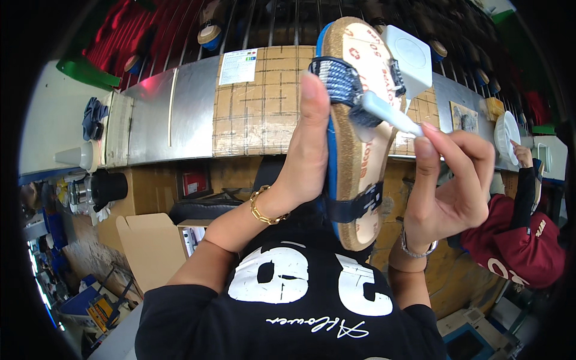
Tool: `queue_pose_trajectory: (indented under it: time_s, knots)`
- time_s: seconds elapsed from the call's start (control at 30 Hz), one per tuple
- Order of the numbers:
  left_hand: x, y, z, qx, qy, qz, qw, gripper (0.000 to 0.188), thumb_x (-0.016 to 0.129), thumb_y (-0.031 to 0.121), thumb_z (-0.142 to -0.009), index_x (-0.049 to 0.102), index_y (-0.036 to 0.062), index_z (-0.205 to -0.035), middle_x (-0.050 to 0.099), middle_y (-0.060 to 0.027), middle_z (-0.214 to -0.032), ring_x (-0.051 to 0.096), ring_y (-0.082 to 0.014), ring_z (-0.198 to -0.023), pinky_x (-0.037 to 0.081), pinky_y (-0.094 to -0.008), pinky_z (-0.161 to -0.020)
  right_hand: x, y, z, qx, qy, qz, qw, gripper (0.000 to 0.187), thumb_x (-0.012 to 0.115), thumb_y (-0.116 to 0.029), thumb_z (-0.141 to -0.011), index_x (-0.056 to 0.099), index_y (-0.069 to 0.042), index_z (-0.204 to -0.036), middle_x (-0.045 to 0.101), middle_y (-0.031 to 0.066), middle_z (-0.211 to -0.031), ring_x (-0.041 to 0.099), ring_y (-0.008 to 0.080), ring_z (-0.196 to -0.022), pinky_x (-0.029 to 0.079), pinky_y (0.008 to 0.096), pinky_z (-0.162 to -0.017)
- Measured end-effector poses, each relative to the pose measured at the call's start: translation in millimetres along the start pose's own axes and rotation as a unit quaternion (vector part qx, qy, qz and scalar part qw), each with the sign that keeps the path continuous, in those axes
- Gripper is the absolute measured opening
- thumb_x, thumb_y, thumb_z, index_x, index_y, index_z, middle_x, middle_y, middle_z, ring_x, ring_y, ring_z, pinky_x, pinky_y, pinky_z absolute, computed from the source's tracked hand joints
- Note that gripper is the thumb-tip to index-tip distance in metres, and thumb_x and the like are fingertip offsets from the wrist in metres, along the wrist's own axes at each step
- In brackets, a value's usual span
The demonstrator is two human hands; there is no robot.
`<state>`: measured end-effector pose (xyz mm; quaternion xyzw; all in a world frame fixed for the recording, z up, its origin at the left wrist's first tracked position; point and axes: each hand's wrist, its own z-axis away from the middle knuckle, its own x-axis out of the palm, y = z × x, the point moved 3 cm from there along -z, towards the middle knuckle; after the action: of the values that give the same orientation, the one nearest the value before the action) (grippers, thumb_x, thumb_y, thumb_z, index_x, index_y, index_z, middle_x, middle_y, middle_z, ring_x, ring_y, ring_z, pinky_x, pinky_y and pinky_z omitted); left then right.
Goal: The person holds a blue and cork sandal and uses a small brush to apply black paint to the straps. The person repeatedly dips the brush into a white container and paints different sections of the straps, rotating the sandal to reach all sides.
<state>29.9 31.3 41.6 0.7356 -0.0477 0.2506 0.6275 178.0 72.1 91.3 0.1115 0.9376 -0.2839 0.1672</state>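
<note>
Upright before me stands a sandal (349,159) with a cork footbed edge, a blue sole side and dark straps, one of them woven. My left hand (307,141) grips it by its left side, thumb up near the woven strap. Pinched between thumb and fingers of my right hand (450,180) is a small brush (390,114) with a pale handle. Its dark bristly head lies against the footbed beside the woven strap; the exact contact is partly hidden by the handle.
Behind the sandal, a cardboard sheet (258,120) covers part of a metal bench (159,123). A white box-like container (410,57) stands behind it. Far back, several sandals (210,35) sit on metal bars. At right, a co-worker (516,240) in maroon touches a white bowl (506,137).
</note>
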Motion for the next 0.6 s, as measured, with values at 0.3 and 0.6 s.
queue_pose_trajectory:
  time_s: [0.3, 0.6]
  knots:
    - [0, -2, 4, 0.023, 0.006, -0.05, 0.998, 0.089, 0.021, 0.077, -0.097, 0.059, 0.0009, -0.123, 0.067, -0.0076, -0.101, 0.065, -0.0113, -0.088, 0.052, -0.0259, -0.08, -4, -12, 4, -0.04, 0.028, 0.093, 0.995, 0.031, 0.082, 0.006, -0.073, 0.08, -0.008, -0.1, 0.059, 0.004, -0.088, 0.055, 0.0144, -0.076, 0.043, 0.0249, -0.065]
    - [1, 4, 2, -0.013, -0.042, -0.02, 0.999, 0.09, 0.02, 0.076, -0.098, 0.05, 0.0011, -0.138, 0.064, -0.0091, -0.119, 0.063, -0.0106, -0.103, 0.052, -0.0258, -0.088, -3, 28, -28, -0.072, -0.087, -0.096, 0.989, 0.026, 0.078, 0.009, -0.074, 0.077, 0.0, -0.098, 0.06, 0.0081, -0.094, 0.054, 0.016, -0.084, 0.042, 0.026, -0.076]
